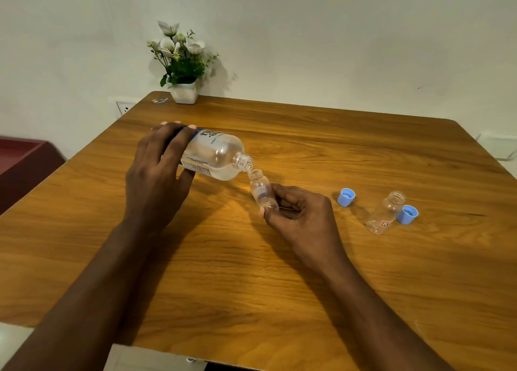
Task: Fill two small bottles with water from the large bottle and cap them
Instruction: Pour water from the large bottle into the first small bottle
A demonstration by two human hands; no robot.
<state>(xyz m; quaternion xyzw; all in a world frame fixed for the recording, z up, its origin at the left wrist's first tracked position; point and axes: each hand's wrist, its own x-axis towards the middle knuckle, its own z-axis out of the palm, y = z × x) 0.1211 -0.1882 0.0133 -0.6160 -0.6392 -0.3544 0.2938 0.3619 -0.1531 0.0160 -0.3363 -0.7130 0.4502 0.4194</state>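
My left hand (158,172) grips the large clear bottle (216,158) around its labelled body and holds it tipped on its side, uncapped mouth down to the right. The mouth meets the open neck of a small clear bottle (261,190), which my right hand (300,216) holds tilted by its base just above the table. Water lies in the large bottle's lower side. A second small bottle (384,212) stands uncapped at the right, with one blue cap (346,197) to its left and another blue cap (408,214) touching its right side.
The wooden table (279,272) has a white pot of flowers (183,60) at its back left edge, with a small scrap (160,100) beside it. A dark red piece of furniture (22,163) stands off the left side. A wall socket (125,108) is behind.
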